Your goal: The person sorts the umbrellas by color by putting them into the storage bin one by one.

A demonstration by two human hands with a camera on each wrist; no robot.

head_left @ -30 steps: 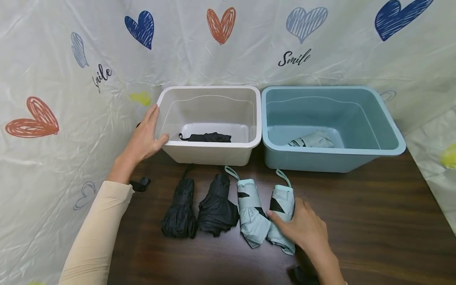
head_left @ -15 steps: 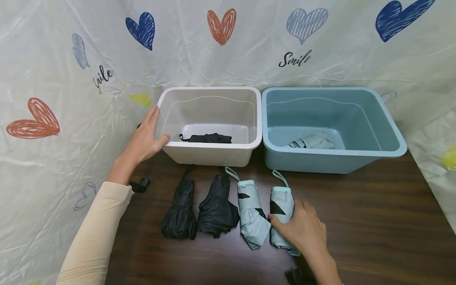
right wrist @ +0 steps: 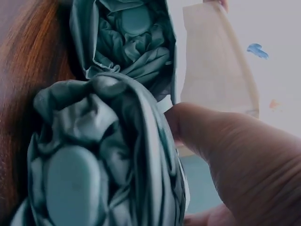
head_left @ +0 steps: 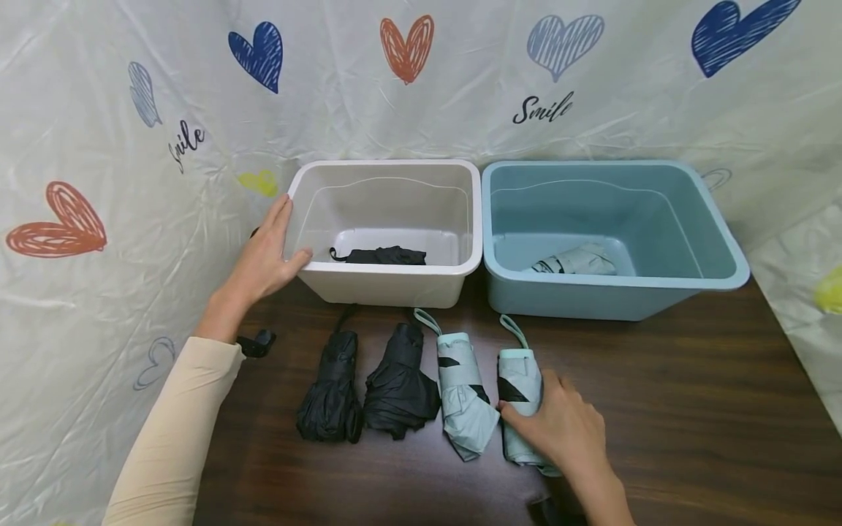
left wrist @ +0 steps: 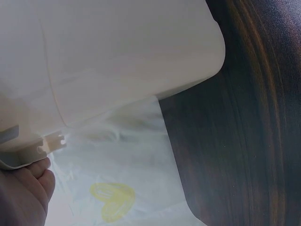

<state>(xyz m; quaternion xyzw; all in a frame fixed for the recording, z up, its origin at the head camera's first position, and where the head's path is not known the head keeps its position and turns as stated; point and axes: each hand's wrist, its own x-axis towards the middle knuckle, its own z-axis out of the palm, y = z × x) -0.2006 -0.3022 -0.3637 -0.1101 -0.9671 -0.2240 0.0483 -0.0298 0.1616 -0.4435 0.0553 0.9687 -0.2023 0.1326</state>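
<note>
In the head view, my left hand (head_left: 259, 256) holds the near left corner of the cream bin (head_left: 388, 285), its thumb at the front rim and its fingers along the left side. In the left wrist view, curled fingertips (left wrist: 44, 176) show beneath the rim. My right hand (head_left: 566, 427) grips a folded light-blue umbrella (head_left: 520, 372) lying on the table, thumb on its left side; its other fingers are mostly hidden. Just left of it lies another folded light-blue umbrella (head_left: 467, 394). The right wrist view shows the gripped umbrella's handle end (right wrist: 73, 186) close up.
Two folded black umbrellas (head_left: 330, 387) lie left of the light-blue pair. One black umbrella (head_left: 388, 256) is inside the cream bin. Beside that bin stands a blue bin (head_left: 592, 296) with a light-blue umbrella (head_left: 579, 259) inside. A heart-printed sheet (head_left: 460, 80) hangs behind.
The gripped umbrella has turned slightly: its strap end has shifted left and its lower end right, apart from the neighbouring umbrella. My left hand stays at the cream bin.
</note>
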